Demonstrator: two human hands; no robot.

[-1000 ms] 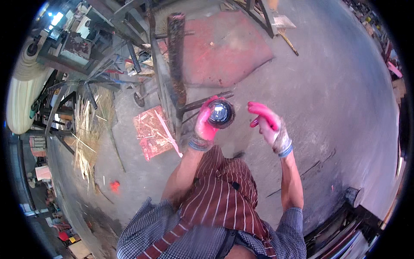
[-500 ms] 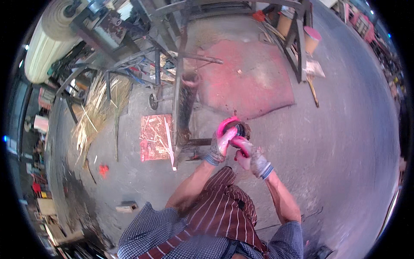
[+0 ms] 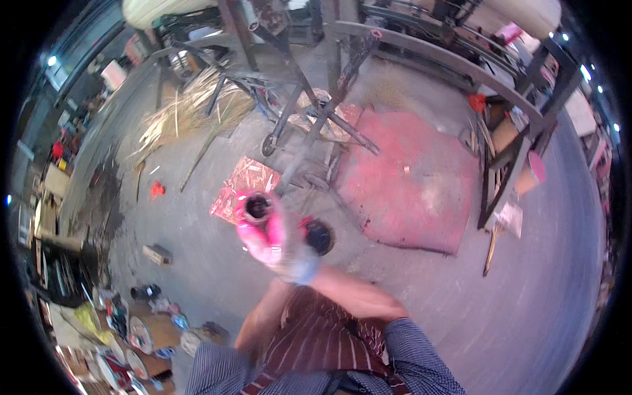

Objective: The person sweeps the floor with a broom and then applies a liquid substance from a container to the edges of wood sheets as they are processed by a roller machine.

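1. Right hand, pink-stained glove, blurred: curled closed around a small, dark, round-mouthed piece.
2. Dark round vessel: at right hand's three o'clock.
3. Left hand: mostly hidden, reddened fingers closed on the vessel's edge.
4. Flat, splinter-strewn red board: eleven o'clock.

From the middle of my view, a red-stained sheet lies flat on the grey floor at three o'clock, with a pink-topped cylinder farther out that way. Between one and two I see a dark frame. Pale strips heap at ten, an orange-red scrap lies at nine, and a small block at eight.
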